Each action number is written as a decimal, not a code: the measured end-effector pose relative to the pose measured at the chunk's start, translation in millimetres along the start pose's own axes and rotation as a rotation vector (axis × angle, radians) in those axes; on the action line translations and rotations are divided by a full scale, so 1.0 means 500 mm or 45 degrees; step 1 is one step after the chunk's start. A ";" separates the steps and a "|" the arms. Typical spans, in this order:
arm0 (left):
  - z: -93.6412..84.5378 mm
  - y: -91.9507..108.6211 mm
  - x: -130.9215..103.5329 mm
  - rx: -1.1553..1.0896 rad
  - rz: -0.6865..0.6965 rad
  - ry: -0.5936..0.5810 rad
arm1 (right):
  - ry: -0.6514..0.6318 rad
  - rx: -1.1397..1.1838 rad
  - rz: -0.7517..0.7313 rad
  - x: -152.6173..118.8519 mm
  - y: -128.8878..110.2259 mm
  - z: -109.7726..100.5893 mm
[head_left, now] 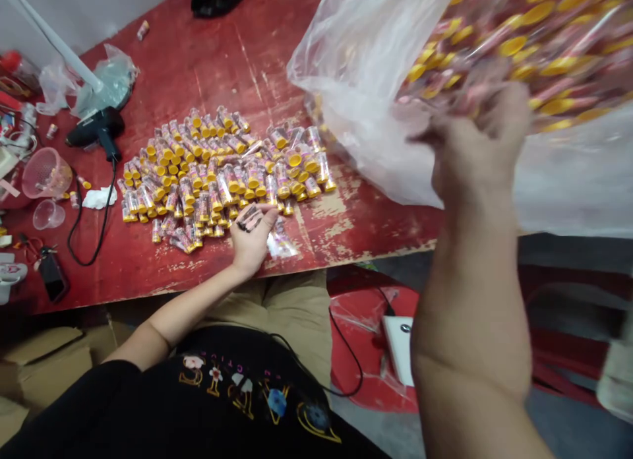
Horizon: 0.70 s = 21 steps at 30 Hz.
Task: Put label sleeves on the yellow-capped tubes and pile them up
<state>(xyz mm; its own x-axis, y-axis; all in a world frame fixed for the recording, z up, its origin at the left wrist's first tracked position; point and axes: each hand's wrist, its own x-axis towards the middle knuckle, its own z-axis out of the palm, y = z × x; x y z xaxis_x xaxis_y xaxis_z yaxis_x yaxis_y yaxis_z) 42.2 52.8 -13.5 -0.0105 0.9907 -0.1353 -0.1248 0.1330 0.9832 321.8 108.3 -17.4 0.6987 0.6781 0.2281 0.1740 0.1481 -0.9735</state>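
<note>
My left hand (pixel 251 244) rests near the table's front edge, its fingers curled around something small and dark that I cannot make out. Beside it lies a piece of clear plastic film (pixel 283 243). Just beyond the fingers spreads a heap of small clear tubes with yellow caps (pixel 212 175). On the right, my right hand (pixel 482 139) reaches into the mouth of a large translucent plastic bag (pixel 356 109). More yellow-capped tubes (pixel 554 63) fill this bag. Motion smears the right fingers, so whether they grip a tube is unclear.
A black heat gun (pixel 99 130) with its cord lies left of the heap. Farther left are a pink basket (pixel 47 173), a clear cup (pixel 48 215) and a phone (pixel 52 274). A red stool (pixel 366 353) holding a white box (pixel 398 347) stands below the table (pixel 237 57).
</note>
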 end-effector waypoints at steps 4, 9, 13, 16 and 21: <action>0.019 0.008 -0.004 -0.049 0.027 -0.076 | -0.586 0.134 0.326 -0.296 -0.075 0.002; 0.009 0.017 -0.037 -0.250 -0.067 -0.070 | -0.318 0.085 0.362 -0.445 -0.090 0.047; -0.017 0.024 -0.074 -0.228 -0.343 -0.186 | -0.354 -0.035 0.232 -0.430 -0.103 0.033; -0.023 0.027 -0.096 -0.211 -0.441 -0.259 | -0.451 -0.032 0.231 -0.432 -0.120 0.020; -0.011 0.033 -0.109 -0.316 -0.419 -0.170 | -0.415 0.047 0.297 -0.455 -0.123 0.021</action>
<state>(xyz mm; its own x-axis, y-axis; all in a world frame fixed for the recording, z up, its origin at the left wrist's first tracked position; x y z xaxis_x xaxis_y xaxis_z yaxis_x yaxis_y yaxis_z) 35.0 1.0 9.6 0.1959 0.8936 -0.4038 -0.3349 0.4480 0.8290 144.7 -47.4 -9.5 0.4584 0.8887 -0.0099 0.0075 -0.0151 -0.9999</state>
